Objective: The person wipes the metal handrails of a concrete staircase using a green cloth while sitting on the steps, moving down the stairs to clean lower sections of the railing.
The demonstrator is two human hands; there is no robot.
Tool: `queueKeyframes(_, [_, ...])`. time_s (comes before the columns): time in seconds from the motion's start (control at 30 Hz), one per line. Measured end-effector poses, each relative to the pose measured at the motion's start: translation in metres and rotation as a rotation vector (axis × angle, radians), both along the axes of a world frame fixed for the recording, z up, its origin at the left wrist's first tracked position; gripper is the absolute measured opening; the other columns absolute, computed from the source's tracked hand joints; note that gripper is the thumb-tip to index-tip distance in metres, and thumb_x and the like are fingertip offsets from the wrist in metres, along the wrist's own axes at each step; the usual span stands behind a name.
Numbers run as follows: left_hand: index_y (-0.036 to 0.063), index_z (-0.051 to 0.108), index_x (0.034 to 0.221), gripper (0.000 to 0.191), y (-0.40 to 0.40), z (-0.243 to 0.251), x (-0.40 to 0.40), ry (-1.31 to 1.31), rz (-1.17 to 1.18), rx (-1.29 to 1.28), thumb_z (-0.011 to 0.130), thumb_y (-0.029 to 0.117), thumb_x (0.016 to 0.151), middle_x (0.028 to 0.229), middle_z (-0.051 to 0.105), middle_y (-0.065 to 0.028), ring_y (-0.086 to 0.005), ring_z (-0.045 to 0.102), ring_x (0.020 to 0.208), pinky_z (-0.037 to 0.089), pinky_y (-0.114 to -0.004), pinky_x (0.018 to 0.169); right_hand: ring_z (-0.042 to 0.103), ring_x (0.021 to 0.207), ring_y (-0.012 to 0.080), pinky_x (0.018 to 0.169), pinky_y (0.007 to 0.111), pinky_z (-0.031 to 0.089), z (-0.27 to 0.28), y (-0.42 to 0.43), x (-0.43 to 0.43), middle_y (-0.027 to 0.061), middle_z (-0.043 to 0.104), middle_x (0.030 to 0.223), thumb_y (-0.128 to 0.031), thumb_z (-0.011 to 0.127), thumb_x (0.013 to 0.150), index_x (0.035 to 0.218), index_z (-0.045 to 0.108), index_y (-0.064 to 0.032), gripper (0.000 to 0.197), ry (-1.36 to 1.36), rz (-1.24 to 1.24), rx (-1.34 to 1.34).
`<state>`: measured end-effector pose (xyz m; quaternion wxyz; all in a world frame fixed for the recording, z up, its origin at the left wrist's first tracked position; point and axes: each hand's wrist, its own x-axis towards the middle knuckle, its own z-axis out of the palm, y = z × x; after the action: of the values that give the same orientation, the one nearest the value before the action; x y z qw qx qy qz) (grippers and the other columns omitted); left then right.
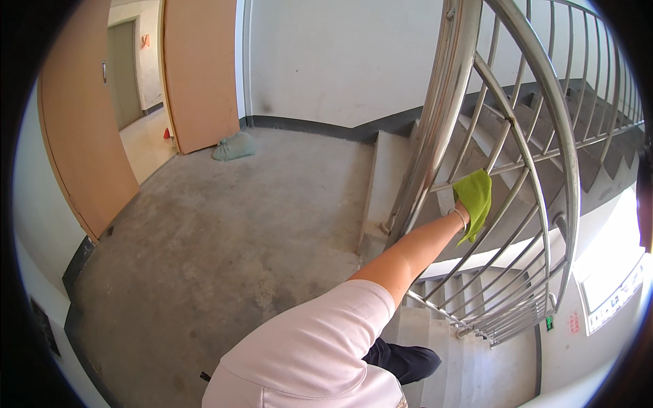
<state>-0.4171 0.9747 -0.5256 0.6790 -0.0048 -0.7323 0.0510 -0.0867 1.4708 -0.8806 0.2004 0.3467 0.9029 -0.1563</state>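
Note:
My left hand point(465, 209) reaches out to the right, almost wholly hidden under a yellow-green cloth point(477, 196). A pale bracelet point(458, 218) circles the wrist. The cloth is wrapped over the fingers and lies against a slanting bar of the stainless-steel stair railing point(505, 201), near the lower cross rail. How the fingers bend beneath it is hidden. Beside the forearm rises the thick steel newel post point(444, 102), and the curved handrail point(553, 97) arcs past on the far side. My right hand is out of view.
Steps point(390, 168) climb beyond the railing, and another flight point(423, 331) descends at lower right. A greenish sack point(234, 147) lies against a tan door leaf point(201, 76); a second leaf point(84, 117) stands left of the doorway. Bright window point(609, 275) at right.

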Motion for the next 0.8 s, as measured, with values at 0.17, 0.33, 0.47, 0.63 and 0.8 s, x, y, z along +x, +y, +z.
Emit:
queueKeyframes(0.17, [-0.0017, 0.053, 0.086, 0.023, 0.014, -0.001, -0.009, -0.046, -0.016, 0.021, 0.050, 0.014, 0.070, 0.079, 0.050, -0.0186, -0.0296, 0.048, 0.067, 0.036, -0.042, 0.053, 0.046, 0.112, 0.0333, 0.094, 0.040, 0.034, -0.005, 0.014, 0.001, 0.0222, 0.052, 0.113, -0.045, 0.035, 0.081, 0.105, 0.058, 0.0027, 0.058, -0.028, -0.027, 0.022])
queueKeyframes(0.33, [-0.0044, 0.053, 0.091, 0.025, -0.014, -0.019, -0.022, 0.043, -0.023, -0.092, 0.050, 0.010, 0.071, 0.086, 0.051, -0.0212, -0.0322, 0.049, 0.075, 0.040, -0.043, 0.063, 0.046, 0.112, 0.0337, 0.094, 0.041, 0.034, 0.003, -0.008, -0.004, 0.0217, 0.052, 0.114, -0.046, 0.035, 0.081, 0.106, 0.057, 0.0020, 0.058, -0.041, 0.015, 0.010])
queueKeyframes(0.47, [-0.0055, 0.053, 0.092, 0.025, 0.014, -0.017, -0.019, -0.120, -0.047, 0.019, 0.050, 0.009, 0.071, 0.090, 0.051, -0.0222, -0.0328, 0.050, 0.080, 0.041, -0.043, 0.068, 0.047, 0.110, 0.0342, 0.093, 0.041, 0.035, 0.000, 0.010, -0.005, 0.0218, 0.053, 0.112, -0.046, 0.034, 0.081, 0.104, 0.058, 0.0018, 0.059, -0.037, 0.004, 0.040])
queueKeyframes(0.63, [-0.0036, 0.053, 0.083, 0.020, -0.002, -0.021, -0.007, 0.001, -0.102, 0.002, 0.050, 0.010, 0.069, 0.076, 0.049, -0.0184, -0.0283, 0.047, 0.065, 0.037, -0.040, 0.053, 0.049, 0.108, 0.0354, 0.092, 0.042, 0.036, -0.022, 0.014, -0.012, 0.0229, 0.055, 0.109, -0.047, 0.034, 0.082, 0.102, 0.060, 0.0006, 0.058, -0.057, 0.061, 0.062])
queueKeyframes(0.8, [0.0036, 0.041, 0.123, 0.040, 0.010, -0.012, 0.014, -0.838, -0.155, 0.374, 0.043, 0.014, 0.084, 0.123, 0.045, -0.0131, -0.0264, 0.043, 0.112, 0.033, -0.036, 0.096, 0.050, 0.106, 0.0369, 0.090, 0.042, 0.038, 0.014, -0.005, -0.009, 0.0235, 0.055, 0.107, -0.047, 0.035, 0.082, 0.100, 0.060, 0.0011, 0.058, -0.010, 0.072, 0.029])
